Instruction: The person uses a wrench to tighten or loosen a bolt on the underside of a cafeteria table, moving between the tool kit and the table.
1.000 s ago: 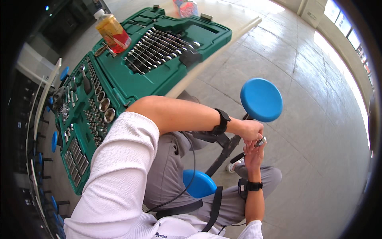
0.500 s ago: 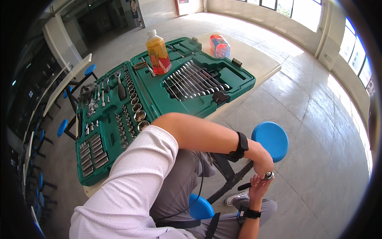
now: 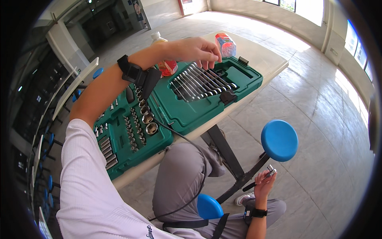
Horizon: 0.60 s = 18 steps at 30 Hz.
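My left hand [image 3: 199, 51] hangs over the open green tool case [image 3: 191, 115], fingers loosely bent and apart, with nothing seen in them. Below its fingertips lies a row of combination wrenches [image 3: 199, 85] in the case. Whether the fingers touch anything is unclear. Low at the right, above the floor, my right hand [image 3: 262, 187] is closed round a ratchet wrench [image 3: 271, 171]. The ratchet's metal head, with what looks like a socket on it, points up, and its dark handle sticks out to the left below the fingers.
Behind my left forearm stands a drink bottle [image 3: 169, 67], partly hidden. A clear plastic jar with a red label [image 3: 226, 44] lies on the pale table [image 3: 258, 59]. Sockets [image 3: 147, 117] fill the case's near half. Blue stools [image 3: 279, 140] stand beside the table.
My left hand has left the ratchet wrench and swung up and forward, over the wrenches in the case. My right hand still holds the ratchet at nearly the same place.
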Tool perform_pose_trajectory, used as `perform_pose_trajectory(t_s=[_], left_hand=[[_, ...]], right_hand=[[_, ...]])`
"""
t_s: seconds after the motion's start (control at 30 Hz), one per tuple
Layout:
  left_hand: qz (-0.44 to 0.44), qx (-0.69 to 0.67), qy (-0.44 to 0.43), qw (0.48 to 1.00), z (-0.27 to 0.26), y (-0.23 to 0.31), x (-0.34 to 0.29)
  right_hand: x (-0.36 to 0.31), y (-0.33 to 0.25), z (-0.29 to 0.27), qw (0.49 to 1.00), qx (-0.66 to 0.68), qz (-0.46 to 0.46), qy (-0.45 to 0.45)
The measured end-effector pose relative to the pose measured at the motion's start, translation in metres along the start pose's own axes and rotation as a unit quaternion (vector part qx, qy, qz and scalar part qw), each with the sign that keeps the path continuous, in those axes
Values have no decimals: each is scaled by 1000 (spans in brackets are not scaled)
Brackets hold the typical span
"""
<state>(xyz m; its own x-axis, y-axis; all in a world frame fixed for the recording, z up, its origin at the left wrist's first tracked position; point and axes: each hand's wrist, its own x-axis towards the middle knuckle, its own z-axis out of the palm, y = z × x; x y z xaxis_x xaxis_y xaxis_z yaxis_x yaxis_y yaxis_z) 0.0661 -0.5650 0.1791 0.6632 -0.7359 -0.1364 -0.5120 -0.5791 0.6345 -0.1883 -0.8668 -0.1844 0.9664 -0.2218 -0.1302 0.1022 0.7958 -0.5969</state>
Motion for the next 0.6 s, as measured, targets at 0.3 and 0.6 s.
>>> perform_pose_trajectory(t_s=[0.3, 0.6], left_hand=[[16, 168, -86, 982, 22, -85, -3], [14, 254, -175, 951, 29, -76, 9]], right_hand=[[6, 3, 2, 998, 38, 6, 44], [5, 3, -4, 997, 32, 11, 63]])
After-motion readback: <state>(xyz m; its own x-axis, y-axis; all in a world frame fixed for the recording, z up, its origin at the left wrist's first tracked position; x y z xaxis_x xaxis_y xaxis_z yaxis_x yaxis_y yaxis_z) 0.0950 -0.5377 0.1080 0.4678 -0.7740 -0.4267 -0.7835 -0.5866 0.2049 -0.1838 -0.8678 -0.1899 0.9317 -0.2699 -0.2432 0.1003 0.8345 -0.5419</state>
